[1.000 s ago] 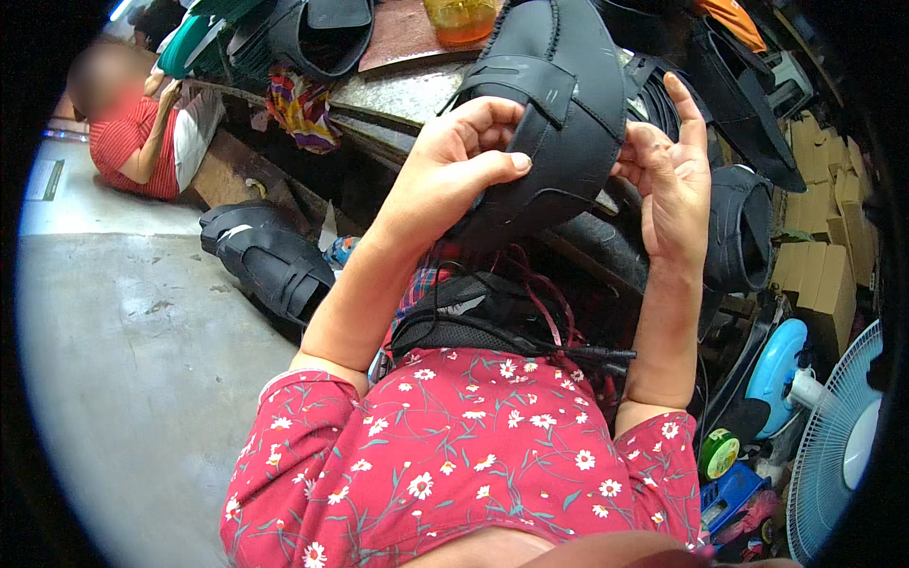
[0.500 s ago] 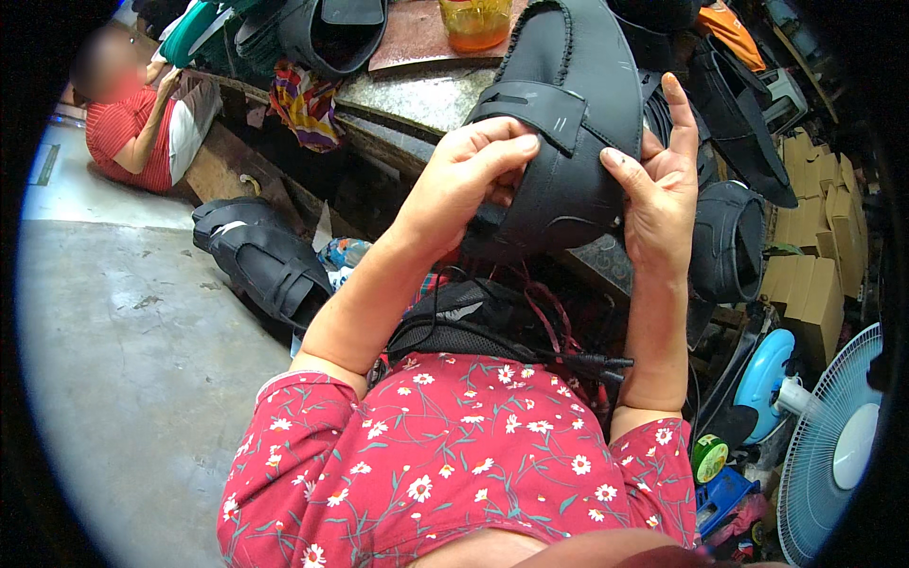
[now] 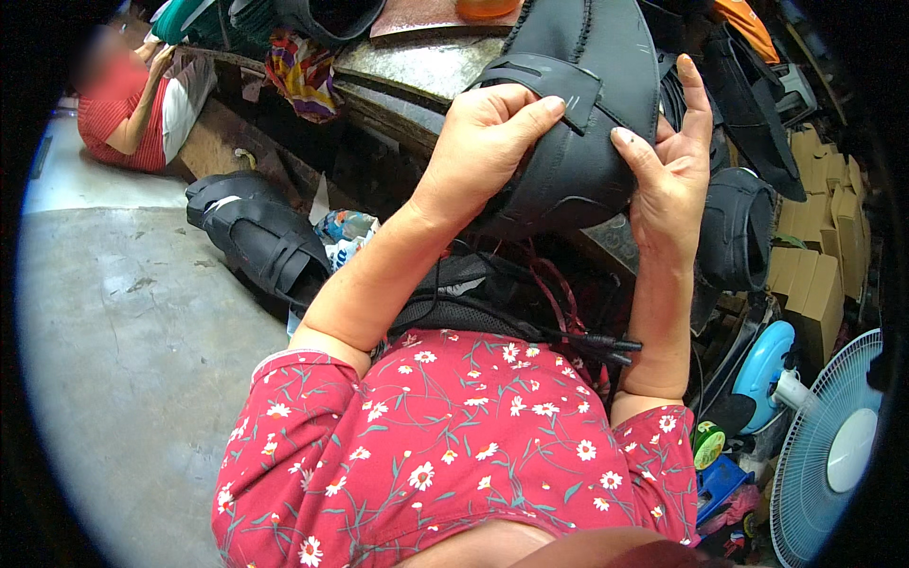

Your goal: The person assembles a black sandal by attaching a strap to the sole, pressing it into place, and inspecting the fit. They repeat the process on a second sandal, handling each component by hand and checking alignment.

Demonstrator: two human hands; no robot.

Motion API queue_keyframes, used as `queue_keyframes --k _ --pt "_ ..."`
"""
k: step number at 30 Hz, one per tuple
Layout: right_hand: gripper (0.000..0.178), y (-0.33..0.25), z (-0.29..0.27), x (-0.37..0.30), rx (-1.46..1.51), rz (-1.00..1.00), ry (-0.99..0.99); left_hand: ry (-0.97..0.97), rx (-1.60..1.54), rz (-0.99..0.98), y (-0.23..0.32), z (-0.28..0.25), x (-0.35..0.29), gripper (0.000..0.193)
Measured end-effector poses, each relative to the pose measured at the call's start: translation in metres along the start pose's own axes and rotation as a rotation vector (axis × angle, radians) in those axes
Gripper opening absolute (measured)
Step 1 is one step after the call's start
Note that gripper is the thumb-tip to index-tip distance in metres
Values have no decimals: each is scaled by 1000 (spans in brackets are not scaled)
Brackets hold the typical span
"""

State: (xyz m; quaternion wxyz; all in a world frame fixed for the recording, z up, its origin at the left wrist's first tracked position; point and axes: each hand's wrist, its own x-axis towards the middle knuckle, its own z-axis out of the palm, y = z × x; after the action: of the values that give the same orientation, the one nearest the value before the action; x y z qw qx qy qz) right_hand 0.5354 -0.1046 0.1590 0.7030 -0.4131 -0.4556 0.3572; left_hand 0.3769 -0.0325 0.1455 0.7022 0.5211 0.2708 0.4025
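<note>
Both hands on the black pad (image 3: 578, 123), held up over the bench (image 3: 417, 66).

Our left hand (image 3: 483, 142) clamps the pad's strap under the thumb, fingers wrapped round the near face; our right hand (image 3: 668, 161) props the far edge, thumb pressing, fingers spread behind. We'd keep the strap flat and press along its seam evenly; whether it is glued yet, we cannot tell.

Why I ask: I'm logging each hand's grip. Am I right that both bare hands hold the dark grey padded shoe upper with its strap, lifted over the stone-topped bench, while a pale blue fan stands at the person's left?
Not quite. In the head view the pale blue fan stands at the person's right. The rest holds: left hand and right hand hold the dark grey padded shoe upper over the stone-topped bench.
</note>
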Motion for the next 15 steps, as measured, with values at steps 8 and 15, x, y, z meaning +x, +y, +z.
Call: queue_keyframes --k 8,15 --pt "82 2 0 -2 2 15 31 -8 112 -21 -2 -2 -2 19" --pt "86 1 0 -1 21 10 73 -18 143 -44 2 9 -4 22"
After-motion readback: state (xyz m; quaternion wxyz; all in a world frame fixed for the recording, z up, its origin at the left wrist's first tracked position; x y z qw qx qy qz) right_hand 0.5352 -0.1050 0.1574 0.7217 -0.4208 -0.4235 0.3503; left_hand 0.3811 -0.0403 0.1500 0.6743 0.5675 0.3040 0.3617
